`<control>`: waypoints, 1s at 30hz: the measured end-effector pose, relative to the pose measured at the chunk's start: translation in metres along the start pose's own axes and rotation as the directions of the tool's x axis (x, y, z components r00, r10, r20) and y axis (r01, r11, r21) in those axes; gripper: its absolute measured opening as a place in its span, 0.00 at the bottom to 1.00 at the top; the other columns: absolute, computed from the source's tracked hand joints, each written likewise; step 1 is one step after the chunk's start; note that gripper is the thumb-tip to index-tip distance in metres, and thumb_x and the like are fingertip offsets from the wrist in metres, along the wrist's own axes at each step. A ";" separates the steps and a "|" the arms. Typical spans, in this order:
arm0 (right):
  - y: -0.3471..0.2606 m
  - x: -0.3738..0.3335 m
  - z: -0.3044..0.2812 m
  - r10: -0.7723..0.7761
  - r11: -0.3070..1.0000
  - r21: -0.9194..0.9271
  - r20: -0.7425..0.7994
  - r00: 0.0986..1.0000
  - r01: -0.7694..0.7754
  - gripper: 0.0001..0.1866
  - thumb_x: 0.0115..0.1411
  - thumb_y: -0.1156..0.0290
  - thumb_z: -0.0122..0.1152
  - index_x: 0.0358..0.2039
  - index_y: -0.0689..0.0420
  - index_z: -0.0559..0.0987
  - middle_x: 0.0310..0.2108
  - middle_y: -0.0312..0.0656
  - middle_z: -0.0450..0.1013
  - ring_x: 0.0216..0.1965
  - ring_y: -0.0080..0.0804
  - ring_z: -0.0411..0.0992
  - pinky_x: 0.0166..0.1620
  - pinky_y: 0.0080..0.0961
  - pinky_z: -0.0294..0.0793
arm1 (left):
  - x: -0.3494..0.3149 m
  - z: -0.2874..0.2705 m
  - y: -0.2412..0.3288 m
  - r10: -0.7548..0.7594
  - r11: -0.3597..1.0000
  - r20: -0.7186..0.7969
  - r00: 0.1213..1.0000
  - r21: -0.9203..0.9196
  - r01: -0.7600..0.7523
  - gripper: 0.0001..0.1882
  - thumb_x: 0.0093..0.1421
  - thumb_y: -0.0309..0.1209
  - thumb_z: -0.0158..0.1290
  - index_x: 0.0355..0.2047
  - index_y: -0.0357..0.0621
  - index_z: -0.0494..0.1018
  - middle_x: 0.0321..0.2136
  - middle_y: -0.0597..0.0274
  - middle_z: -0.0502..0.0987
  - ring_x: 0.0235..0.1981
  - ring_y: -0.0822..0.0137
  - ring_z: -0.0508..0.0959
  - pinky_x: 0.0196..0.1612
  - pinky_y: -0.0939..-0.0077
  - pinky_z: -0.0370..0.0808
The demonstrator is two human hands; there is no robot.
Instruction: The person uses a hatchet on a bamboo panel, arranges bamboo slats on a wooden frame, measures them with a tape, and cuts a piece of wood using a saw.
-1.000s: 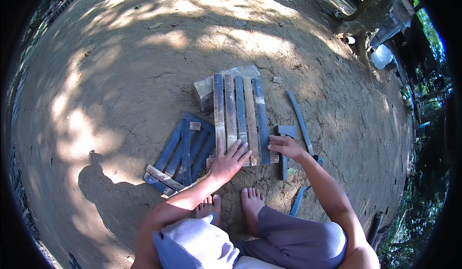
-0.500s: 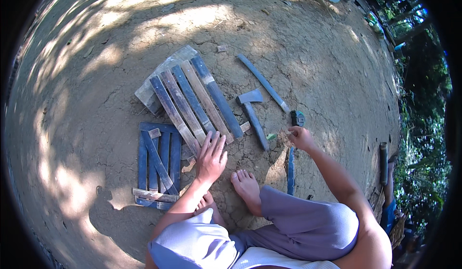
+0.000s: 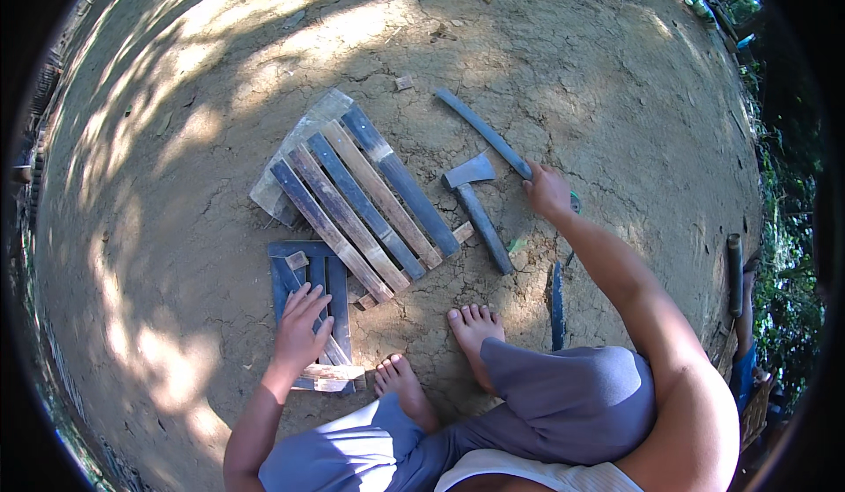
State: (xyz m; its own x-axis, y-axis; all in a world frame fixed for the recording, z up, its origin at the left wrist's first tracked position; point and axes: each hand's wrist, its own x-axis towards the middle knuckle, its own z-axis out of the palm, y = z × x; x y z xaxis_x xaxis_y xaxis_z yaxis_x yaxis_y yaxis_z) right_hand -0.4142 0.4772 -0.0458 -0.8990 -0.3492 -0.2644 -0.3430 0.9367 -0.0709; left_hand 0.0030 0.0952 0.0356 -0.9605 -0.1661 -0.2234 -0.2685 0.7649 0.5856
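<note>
At 8 o'clock, left hand (image 3: 302, 326) open over blue-slatted wooden frame (image 3: 339, 291); at 2, right hand (image 3: 549, 190) on grey strip (image 3: 482, 131), closure unclear.

cracked dirt ground (image 3: 634, 131) | dark pole (image 3: 735, 276) near green foliage (image 3: 786, 303) | small green leaf (image 3: 518, 246)

From here I see cracked ground (image 3: 607, 122) carrying an axe (image 3: 481, 224), a blue blade (image 3: 557, 307), a small slatted frame (image 3: 338, 282) and a grey block (image 3: 272, 199).

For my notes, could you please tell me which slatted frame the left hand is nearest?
The smaller frame at the picture's lower left: the left hand is over it, while the larger frame lies farther off.
</note>
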 end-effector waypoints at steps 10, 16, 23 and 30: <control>0.012 0.022 0.001 -0.013 0.977 0.208 -0.133 0.991 0.041 0.20 0.58 0.66 0.65 0.50 0.57 0.76 0.47 0.55 0.76 0.49 0.54 0.77 0.50 0.46 0.76 | 0.079 -0.048 -0.053 -0.409 0.732 0.165 0.897 -0.528 0.431 0.31 0.66 0.36 0.60 0.66 0.37 0.67 0.58 0.47 0.78 0.61 0.57 0.76 0.62 0.64 0.71; -0.035 0.029 -0.052 -0.039 0.846 0.513 -0.211 0.977 0.144 0.23 0.56 0.60 0.74 0.46 0.58 0.77 0.39 0.53 0.80 0.42 0.51 0.79 0.46 0.43 0.77 | 0.137 -0.020 -0.025 -0.601 0.443 0.185 0.778 -0.732 0.517 0.29 0.67 0.35 0.60 0.64 0.34 0.67 0.55 0.50 0.80 0.54 0.63 0.79 0.57 0.68 0.73; -0.147 0.087 -0.096 -0.582 0.708 0.237 -0.337 0.740 0.665 0.25 0.54 0.53 0.77 0.45 0.53 0.77 0.37 0.42 0.79 0.40 0.42 0.78 0.49 0.40 0.70 | 0.149 -0.033 -0.048 -0.642 0.513 -0.061 0.764 -0.775 0.370 0.31 0.63 0.32 0.60 0.65 0.38 0.66 0.55 0.53 0.77 0.49 0.65 0.79 0.48 0.67 0.77; -0.251 0.132 -0.081 -0.799 0.552 0.113 -0.213 0.563 0.826 0.23 0.54 0.52 0.75 0.45 0.47 0.79 0.41 0.35 0.77 0.49 0.37 0.75 0.56 0.44 0.62 | 0.159 -0.061 -0.091 -0.534 0.797 -0.396 0.747 -0.531 0.288 0.36 0.62 0.38 0.65 0.67 0.40 0.65 0.62 0.48 0.72 0.55 0.59 0.77 0.57 0.63 0.74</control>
State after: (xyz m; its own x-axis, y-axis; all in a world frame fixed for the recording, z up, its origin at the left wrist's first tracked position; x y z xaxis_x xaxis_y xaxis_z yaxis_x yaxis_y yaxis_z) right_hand -0.4685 0.1936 0.0151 -0.2900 -0.9504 0.1126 -0.9011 0.2315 -0.3666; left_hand -0.1295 -0.0386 -0.0052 -0.6034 -0.7789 -0.1713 -0.5299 0.2311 0.8160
